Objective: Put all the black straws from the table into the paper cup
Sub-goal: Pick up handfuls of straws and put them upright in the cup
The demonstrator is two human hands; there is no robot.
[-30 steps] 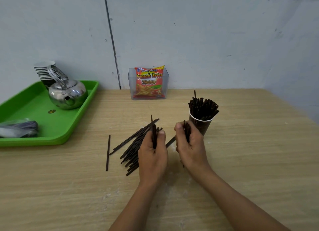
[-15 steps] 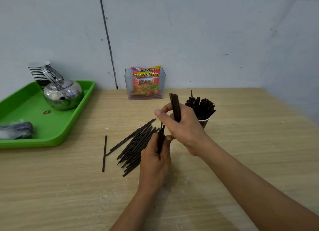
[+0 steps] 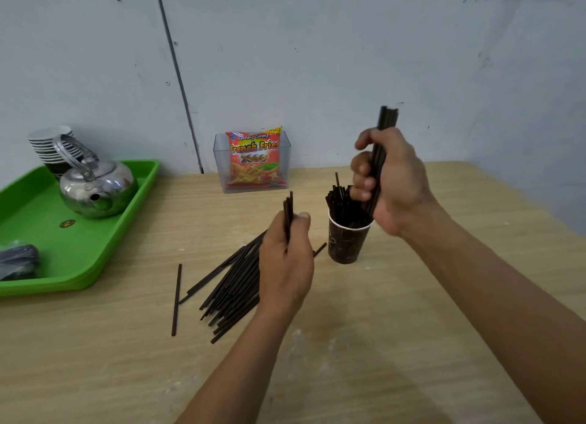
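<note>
1. Straws [image 3: 234, 290], black, lie piled loose on the table [image 3: 95, 360].
2. Your left hand [image 3: 285, 258] has lifted, pinching a few.
3. Your right hand [image 3: 393, 182], fingers curled round a bundle [image 3: 385, 119], has risen above the paper cup [image 3: 347, 243]; I expect the drop comes next.

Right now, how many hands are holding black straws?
2. The left hand holds a few straws above the pile; the right hand holds a bunch upright over the paper cup.
</note>
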